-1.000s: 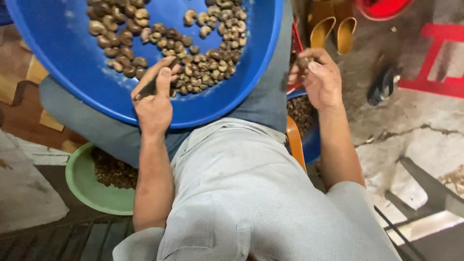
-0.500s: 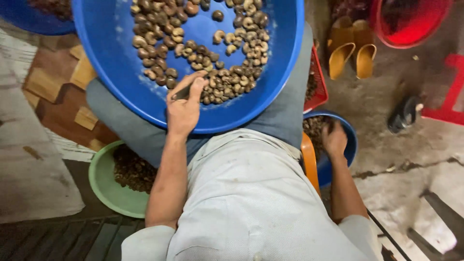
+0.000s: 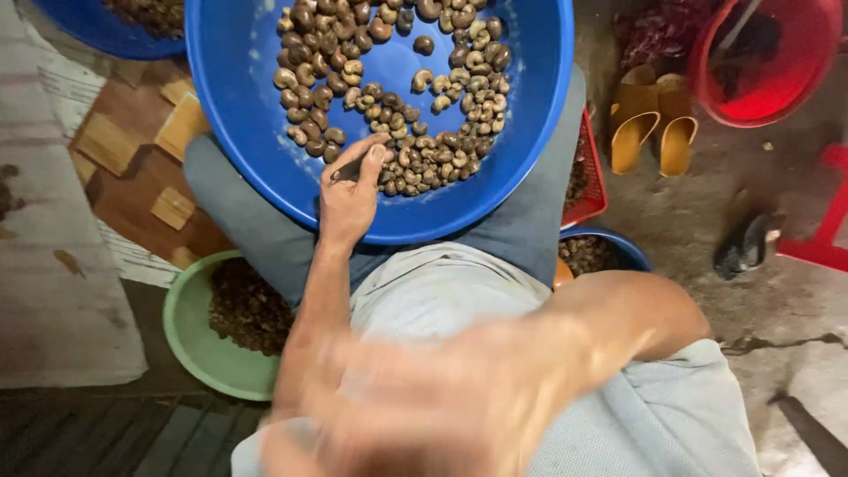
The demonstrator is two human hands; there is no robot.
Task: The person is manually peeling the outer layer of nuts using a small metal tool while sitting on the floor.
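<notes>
Head view: a seated person looks down on a large blue basin (image 3: 238,106) resting on the lap, scattered with cashew nuts (image 3: 397,97) in the shell.
Left hand (image 3: 349,199): inside the basin at its near rim, thumb and fingers pinched on a small dark tool (image 3: 346,170), tip beside the nearest nuts.
Right hand (image 3: 415,415): close to the lens, a blur; whether it holds anything cannot be told.
Nuts: likely light, hard and curved, prone to roll or slip; best pinched singly across the middle.
Around: a green bowl (image 3: 190,340) of brown bits at the left, a smaller blue bowl (image 3: 627,252) at the right, a red basket (image 3: 587,190), a red bucket (image 3: 768,88), yellow sandals (image 3: 654,132) on the floor.
</notes>
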